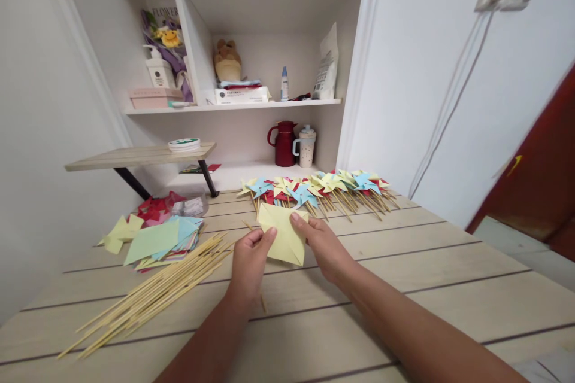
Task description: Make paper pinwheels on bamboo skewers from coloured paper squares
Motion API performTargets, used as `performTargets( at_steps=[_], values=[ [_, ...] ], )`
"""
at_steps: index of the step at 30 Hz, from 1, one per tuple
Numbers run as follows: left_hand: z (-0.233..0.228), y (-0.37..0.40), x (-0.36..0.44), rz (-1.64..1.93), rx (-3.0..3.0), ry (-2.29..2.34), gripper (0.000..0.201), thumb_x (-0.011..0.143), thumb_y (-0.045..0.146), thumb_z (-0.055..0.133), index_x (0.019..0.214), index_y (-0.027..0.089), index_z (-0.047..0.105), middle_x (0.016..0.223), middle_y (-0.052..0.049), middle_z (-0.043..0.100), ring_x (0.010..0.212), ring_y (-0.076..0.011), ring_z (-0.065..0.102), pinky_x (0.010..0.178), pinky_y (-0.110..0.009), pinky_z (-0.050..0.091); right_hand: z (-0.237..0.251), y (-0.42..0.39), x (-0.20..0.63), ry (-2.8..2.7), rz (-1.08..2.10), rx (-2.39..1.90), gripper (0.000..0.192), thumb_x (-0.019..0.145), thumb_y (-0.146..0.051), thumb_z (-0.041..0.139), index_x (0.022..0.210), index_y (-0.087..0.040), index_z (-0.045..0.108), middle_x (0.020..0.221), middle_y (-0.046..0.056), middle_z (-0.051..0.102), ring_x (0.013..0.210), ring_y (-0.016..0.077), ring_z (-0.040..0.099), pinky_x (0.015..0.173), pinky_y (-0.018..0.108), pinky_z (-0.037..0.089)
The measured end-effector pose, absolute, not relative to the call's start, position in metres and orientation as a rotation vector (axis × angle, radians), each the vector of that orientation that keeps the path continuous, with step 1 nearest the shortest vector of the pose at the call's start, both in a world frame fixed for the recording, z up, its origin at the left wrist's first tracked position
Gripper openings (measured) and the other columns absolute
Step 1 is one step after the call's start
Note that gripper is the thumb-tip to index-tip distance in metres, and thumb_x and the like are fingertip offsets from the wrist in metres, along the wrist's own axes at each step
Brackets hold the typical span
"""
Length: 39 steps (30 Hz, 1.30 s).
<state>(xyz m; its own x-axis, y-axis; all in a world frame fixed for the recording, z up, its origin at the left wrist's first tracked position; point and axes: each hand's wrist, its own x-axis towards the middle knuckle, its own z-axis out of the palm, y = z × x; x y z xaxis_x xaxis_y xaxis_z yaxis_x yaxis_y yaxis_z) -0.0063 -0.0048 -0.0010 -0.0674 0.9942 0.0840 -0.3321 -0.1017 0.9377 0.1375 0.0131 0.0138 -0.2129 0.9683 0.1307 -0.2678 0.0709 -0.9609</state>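
A square of pale yellow paper (284, 236) with diagonal crease lines is held up over the table between my two hands. My left hand (250, 260) pinches its left edge, thumb on top. At the upper right edge, my right hand (318, 242) grips the same sheet between thumb and fingers. A thin wooden stick passes by my left hand, partly hidden; I cannot tell whether the hand holds it. Just beyond the sheet lie finished paper pinwheels (303, 193) in yellow, blue and red on sticks.
Left of my hands lie a bundle of wooden sticks (157, 287) and a stack of coloured paper (155, 240). A small raised shelf (139, 157) stands at the back left. Behind the pinwheels are a red jug (284, 145) and a cup (306, 148).
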Motion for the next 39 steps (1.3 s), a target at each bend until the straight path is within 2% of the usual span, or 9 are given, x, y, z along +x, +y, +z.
performTargets(
  at_steps=[3, 7, 15, 22, 25, 28, 31, 34, 39],
  values=[
    [-0.001, -0.005, -0.005, 1.456, 0.98, 0.949, 0.038, 0.07, 0.039, 0.078, 0.096, 0.011, 0.075, 0.085, -0.01, 0.076, 0.075, -0.023, 0.07, 0.072, -0.033, 0.054, 0.017, 0.013, 0.139, -1.228, 1.419, -0.854, 0.046, 0.073, -0.055, 0.072, 0.087, -0.012, 0.074, 0.082, 0.01, 0.075, 0.07, 0.0189, 0.065, 0.065, 0.029, 0.047],
    [-0.002, -0.005, -0.006, 1.471, 0.944, 0.96, 0.039, 0.069, 0.039, 0.079, 0.096, 0.012, 0.075, 0.085, -0.01, 0.077, 0.075, -0.0235, 0.07, 0.073, -0.034, 0.054, 0.019, 0.015, 0.141, -1.261, 1.37, -0.893, 0.039, 0.06, -0.038, 0.084, 0.089, -0.015, 0.075, 0.088, 0.008, 0.076, 0.073, 0.0191, 0.066, 0.069, 0.03, 0.049],
    [0.0, -0.005, -0.008, 1.391, 0.929, 0.822, 0.04, 0.073, 0.039, 0.077, 0.102, 0.012, 0.073, 0.098, -0.013, 0.076, 0.084, -0.0231, 0.071, 0.082, -0.035, 0.053, 0.017, 0.017, 0.141, -1.241, 1.325, -0.919, 0.03, 0.063, -0.033, 0.08, 0.086, -0.014, 0.075, 0.084, 0.008, 0.076, 0.072, 0.0195, 0.067, 0.071, 0.032, 0.05],
    [-0.001, -0.004, -0.008, 1.406, 0.866, 0.837, 0.041, 0.07, 0.035, 0.08, 0.101, 0.009, 0.073, 0.093, -0.013, 0.077, 0.08, -0.0234, 0.072, 0.077, -0.035, 0.054, 0.009, 0.021, 0.138, -1.204, 1.363, -0.941, 0.031, 0.064, -0.035, 0.08, 0.084, -0.012, 0.072, 0.084, 0.009, 0.074, 0.072, 0.019, 0.064, 0.069, 0.031, 0.049],
    [-0.001, -0.002, -0.009, 1.446, 0.823, 0.881, 0.041, 0.067, 0.036, 0.082, 0.096, 0.009, 0.073, 0.089, -0.013, 0.077, 0.077, -0.0233, 0.072, 0.075, -0.035, 0.055, 0.009, 0.022, 0.142, -1.304, 1.123, -0.946, 0.029, 0.072, -0.036, 0.074, 0.092, -0.016, 0.068, 0.086, 0.005, 0.069, 0.075, 0.018, 0.06, 0.068, 0.03, 0.048],
    [0.002, -0.001, -0.013, 1.523, 0.751, 0.931, 0.036, 0.067, 0.035, 0.081, 0.091, 0.01, 0.073, 0.087, -0.012, 0.077, 0.075, -0.0209, 0.071, 0.073, -0.031, 0.055, 0.016, 0.017, 0.15, -1.48, 0.634, -0.9, 0.03, 0.076, -0.028, 0.072, 0.105, -0.023, 0.065, 0.097, 0.004, 0.06, 0.083, 0.018, 0.057, 0.078, 0.034, 0.048],
    [0.005, 0.001, -0.021, 1.567, 0.685, 0.911, 0.032, 0.069, 0.033, 0.08, 0.091, 0.011, 0.073, 0.091, -0.011, 0.076, 0.077, -0.0181, 0.07, 0.071, -0.028, 0.054, 0.026, 0.011, 0.156, -1.686, 0.232, -0.786, 0.019, 0.082, -0.02, 0.067, 0.098, -0.027, 0.071, 0.097, 0.005, 0.052, 0.092, 0.02, 0.053, 0.084, 0.037, 0.046],
    [0.007, 0.0, -0.027, 1.564, 0.663, 0.826, 0.032, 0.07, 0.032, 0.08, 0.093, 0.012, 0.072, 0.097, -0.01, 0.076, 0.08, -0.0169, 0.069, 0.072, -0.026, 0.053, 0.027, 0.01, 0.154, -1.894, 0.13, -0.715, 0.023, 0.083, -0.015, 0.064, 0.098, -0.03, 0.073, 0.093, 0.005, 0.051, 0.089, 0.0209, 0.052, 0.078, 0.037, 0.046],
    [0.011, -0.004, -0.023, 1.486, 0.698, 0.744, 0.032, 0.072, 0.031, 0.079, 0.098, 0.013, 0.073, 0.1, -0.01, 0.076, 0.086, -0.0176, 0.069, 0.08, -0.027, 0.052, 0.02, 0.011, 0.148, -2.036, 0.201, -0.686, 0.035, 0.082, -0.011, 0.061, 0.108, -0.031, 0.072, 0.09, 0.004, 0.048, 0.085, 0.0196, 0.05, 0.072, 0.034, 0.045]
  ],
)
